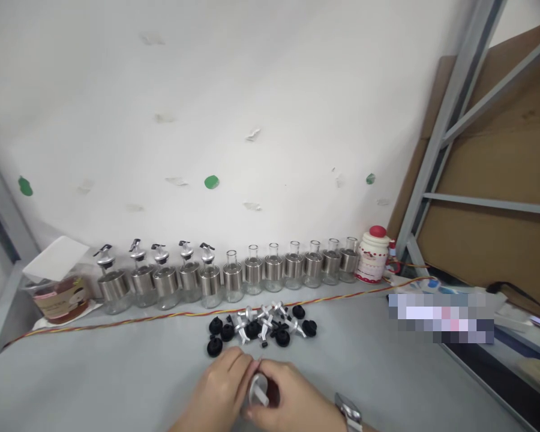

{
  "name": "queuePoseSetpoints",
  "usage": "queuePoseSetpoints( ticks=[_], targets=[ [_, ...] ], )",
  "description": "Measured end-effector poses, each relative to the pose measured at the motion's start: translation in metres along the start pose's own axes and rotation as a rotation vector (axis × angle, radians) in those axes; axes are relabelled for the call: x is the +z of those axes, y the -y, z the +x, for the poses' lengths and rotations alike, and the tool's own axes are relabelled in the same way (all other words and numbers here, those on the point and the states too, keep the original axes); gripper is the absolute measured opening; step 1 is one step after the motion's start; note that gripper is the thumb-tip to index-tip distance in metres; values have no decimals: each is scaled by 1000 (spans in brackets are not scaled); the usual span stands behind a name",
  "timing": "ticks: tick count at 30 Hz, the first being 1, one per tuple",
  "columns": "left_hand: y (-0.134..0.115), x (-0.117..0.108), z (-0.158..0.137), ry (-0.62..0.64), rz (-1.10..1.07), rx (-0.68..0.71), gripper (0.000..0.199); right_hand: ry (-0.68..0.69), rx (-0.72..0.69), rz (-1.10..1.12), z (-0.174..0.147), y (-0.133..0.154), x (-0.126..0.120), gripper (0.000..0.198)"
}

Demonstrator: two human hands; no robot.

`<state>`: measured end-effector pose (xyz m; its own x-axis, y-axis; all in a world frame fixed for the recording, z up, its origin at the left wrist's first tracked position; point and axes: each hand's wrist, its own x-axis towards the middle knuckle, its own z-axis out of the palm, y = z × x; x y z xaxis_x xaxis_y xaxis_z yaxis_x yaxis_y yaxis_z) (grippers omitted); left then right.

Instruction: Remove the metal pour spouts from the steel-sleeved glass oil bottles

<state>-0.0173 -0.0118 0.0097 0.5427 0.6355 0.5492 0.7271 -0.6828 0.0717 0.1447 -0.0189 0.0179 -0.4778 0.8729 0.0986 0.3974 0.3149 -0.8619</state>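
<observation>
Close to the table's front edge, my left hand (221, 384) and my right hand (294, 393) are both closed around a silver pourer top (257, 387). Its pale round face and short spout point toward me; my fingers cover the rest. Just beyond my hands lies a pile of loose silver pourer parts (264, 321) mixed with black stoppers (215, 347). Behind the pile stands a row of glass oil bottles with steel sleeves. Several at the left, such as one bottle (165, 282), carry silver pourers with black flaps; those toward the right, like another bottle (273, 267), have bare open necks.
A red and yellow twisted cord (171, 313) runs across the table before the bottles. A cream jar with a red lid (371, 258) ends the row at right; a tub with a paper label (63, 297) stands at left. Metal frame posts (445, 132) flank the table.
</observation>
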Motion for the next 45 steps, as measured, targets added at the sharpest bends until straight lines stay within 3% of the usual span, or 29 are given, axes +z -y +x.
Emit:
queuePoseSetpoints(
  ticks=[3,5,10,14,21,25,27,33,38,45],
  targets=[
    [-6,-5,3,62,171,141,25,-16,1,-116,-1,0,5,15],
    [-10,-8,5,70,176,143,22,-15,-6,-204,0,-2,7,10],
    [-13,2,4,80,-85,-140,23,-99,-78,-391,2,-6,5,10],
    [-15,12,2,82,-203,-339,34,-62,-68,-260,3,-7,2,11],
    [-23,25,-2,63,-345,-462,47,-106,15,-96,4,-7,3,9],
    [-6,20,3,96,-566,-852,54,-233,1,-122,1,-2,-8,13],
    [13,10,7,49,-547,-911,59,-310,-11,-63,1,0,-18,13],
    [57,-21,12,-41,-305,-936,52,-453,78,-4,13,-15,-37,7],
    [64,-26,7,22,-102,-931,43,-535,-28,-158,24,-38,-47,19],
    [65,-18,6,64,-112,-902,45,-541,-107,-252,29,-50,-58,41]
  ],
)
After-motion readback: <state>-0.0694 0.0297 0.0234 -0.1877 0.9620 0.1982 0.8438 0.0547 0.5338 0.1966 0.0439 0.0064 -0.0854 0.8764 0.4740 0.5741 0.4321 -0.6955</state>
